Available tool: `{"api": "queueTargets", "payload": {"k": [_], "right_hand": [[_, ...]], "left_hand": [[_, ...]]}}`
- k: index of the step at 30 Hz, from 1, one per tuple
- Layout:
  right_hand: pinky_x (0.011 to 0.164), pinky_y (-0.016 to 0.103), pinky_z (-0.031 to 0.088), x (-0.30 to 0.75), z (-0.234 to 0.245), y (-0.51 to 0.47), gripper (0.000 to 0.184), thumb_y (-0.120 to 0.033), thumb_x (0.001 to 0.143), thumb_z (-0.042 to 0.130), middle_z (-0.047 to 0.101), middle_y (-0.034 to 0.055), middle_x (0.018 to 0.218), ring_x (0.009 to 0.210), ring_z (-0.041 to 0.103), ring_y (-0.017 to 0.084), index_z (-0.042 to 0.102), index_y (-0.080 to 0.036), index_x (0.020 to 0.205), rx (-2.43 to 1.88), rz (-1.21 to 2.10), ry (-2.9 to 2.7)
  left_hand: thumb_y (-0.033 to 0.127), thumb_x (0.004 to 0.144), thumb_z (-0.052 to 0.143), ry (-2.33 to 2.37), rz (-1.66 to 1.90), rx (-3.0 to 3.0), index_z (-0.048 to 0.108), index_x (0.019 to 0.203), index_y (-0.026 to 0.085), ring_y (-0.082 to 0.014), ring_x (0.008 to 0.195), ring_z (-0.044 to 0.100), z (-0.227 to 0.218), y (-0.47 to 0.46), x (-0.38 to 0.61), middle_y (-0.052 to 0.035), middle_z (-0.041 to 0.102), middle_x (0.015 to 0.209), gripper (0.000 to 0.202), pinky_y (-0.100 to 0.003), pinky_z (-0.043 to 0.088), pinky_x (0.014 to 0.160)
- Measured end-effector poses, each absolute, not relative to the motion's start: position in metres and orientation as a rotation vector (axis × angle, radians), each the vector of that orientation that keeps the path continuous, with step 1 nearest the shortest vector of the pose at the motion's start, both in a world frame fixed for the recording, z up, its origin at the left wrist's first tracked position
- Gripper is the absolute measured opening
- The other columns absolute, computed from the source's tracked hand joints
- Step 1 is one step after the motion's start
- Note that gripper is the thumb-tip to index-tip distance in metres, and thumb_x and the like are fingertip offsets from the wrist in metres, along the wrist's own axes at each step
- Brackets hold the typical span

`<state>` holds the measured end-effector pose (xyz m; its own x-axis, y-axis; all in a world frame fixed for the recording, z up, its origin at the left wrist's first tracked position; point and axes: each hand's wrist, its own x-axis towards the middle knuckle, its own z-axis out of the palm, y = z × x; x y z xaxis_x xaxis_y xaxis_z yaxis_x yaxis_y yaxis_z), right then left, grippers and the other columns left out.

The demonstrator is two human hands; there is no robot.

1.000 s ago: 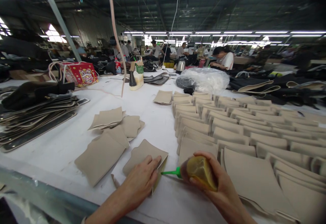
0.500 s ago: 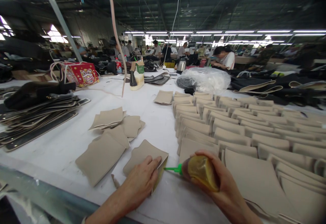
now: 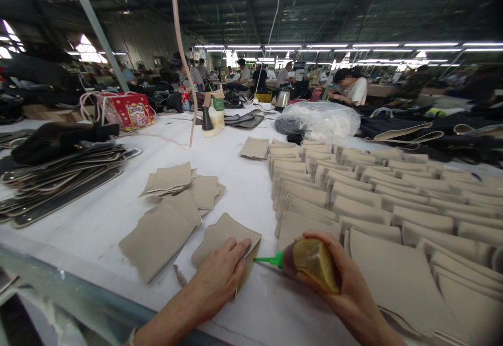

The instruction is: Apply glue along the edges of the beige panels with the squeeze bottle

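Observation:
My left hand (image 3: pixel 219 274) lies flat with fingers stretched on a beige cut piece (image 3: pixel 220 236) at the near edge of the white table (image 3: pixel 243 188). My right hand (image 3: pixel 334 278) is wrapped round a soft amber glue bottle (image 3: pixel 314 262). Its green nozzle (image 3: pixel 267 260) points left and touches the right edge of that beige piece, just beside my left fingertips.
Rows of overlapping beige pieces (image 3: pixel 377 194) fill the right of the table. Loose beige pieces (image 3: pixel 173 199) lie to the left. Dark stacked strips (image 3: pixel 58 178) sit far left. A bottle (image 3: pixel 214 118), a plastic bag (image 3: pixel 318 120) and a red bag (image 3: pixel 128 110) stand farther back. Other people work behind.
The nozzle has slid a little farther along the piece's edge, away from me. My left hand stays pressed on the piece. The view has shifted slightly.

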<state>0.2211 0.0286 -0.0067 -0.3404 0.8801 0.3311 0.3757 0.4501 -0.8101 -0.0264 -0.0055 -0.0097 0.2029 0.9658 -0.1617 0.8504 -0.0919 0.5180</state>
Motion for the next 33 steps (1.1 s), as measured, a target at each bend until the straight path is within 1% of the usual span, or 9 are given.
{"api": "queueTargets", "payload": {"k": [3,8,14,21,27,33], "right_hand": [[0.081,0.03,0.049,0.221,-0.008,0.031,0.045,-0.036,0.078,0.07,0.059,0.0044,0.109,0.093,0.061,0.023,0.047,-0.028,0.116,-1.071,0.791,-1.9],[0.086,0.031,0.048,0.221,-0.009,0.033,0.047,-0.034,0.079,0.07,0.059,0.0042,0.113,0.1,0.06,0.024,0.045,-0.029,0.119,-1.044,0.835,-1.946],[0.08,0.031,0.049,0.221,-0.004,0.045,0.044,-0.036,0.08,0.068,0.058,0.0044,0.111,0.093,0.06,0.023,0.046,-0.028,0.117,-1.081,0.687,-1.924],[0.081,0.031,0.049,0.22,-0.007,0.035,0.046,-0.037,0.08,0.068,0.058,0.0041,0.11,0.094,0.06,0.023,0.044,-0.029,0.118,-1.064,0.764,-1.948],[0.081,0.031,0.045,0.218,-0.01,0.039,0.044,-0.042,0.08,0.066,0.056,0.0023,0.109,0.092,0.057,0.022,0.046,-0.029,0.117,-1.207,0.636,-1.845],[0.073,0.029,0.045,0.209,-0.012,0.017,0.047,-0.051,0.078,0.064,0.059,0.0009,0.098,0.083,0.058,0.021,0.047,-0.027,0.115,-1.308,0.923,-1.666]], "left_hand": [[0.025,0.093,0.026,1.677,0.305,1.984,0.045,0.132,0.024,-0.0183,0.092,0.059,-0.01,-0.006,-0.026,-0.0055,0.056,0.105,0.043,-0.029,0.043,0.086],[0.026,0.093,0.027,1.672,0.319,1.98,0.045,0.131,0.025,-0.0184,0.094,0.058,-0.012,-0.006,-0.027,-0.0052,0.057,0.106,0.043,-0.029,0.043,0.087],[0.026,0.093,0.026,1.679,0.291,1.977,0.044,0.133,0.027,-0.0191,0.092,0.059,-0.011,-0.004,-0.027,-0.0049,0.057,0.105,0.044,-0.03,0.043,0.084],[0.025,0.092,0.027,1.677,0.32,1.98,0.046,0.131,0.026,-0.0194,0.092,0.059,-0.012,-0.006,-0.027,-0.0047,0.057,0.104,0.043,-0.031,0.043,0.084],[0.024,0.092,0.028,1.672,0.352,1.969,0.047,0.13,0.026,-0.0181,0.092,0.059,-0.012,-0.005,-0.028,-0.0044,0.057,0.102,0.043,-0.029,0.043,0.086],[0.023,0.092,0.028,1.659,0.376,1.969,0.046,0.132,0.024,-0.0186,0.093,0.058,-0.011,-0.005,-0.029,-0.0052,0.057,0.103,0.044,-0.03,0.043,0.087]]}}
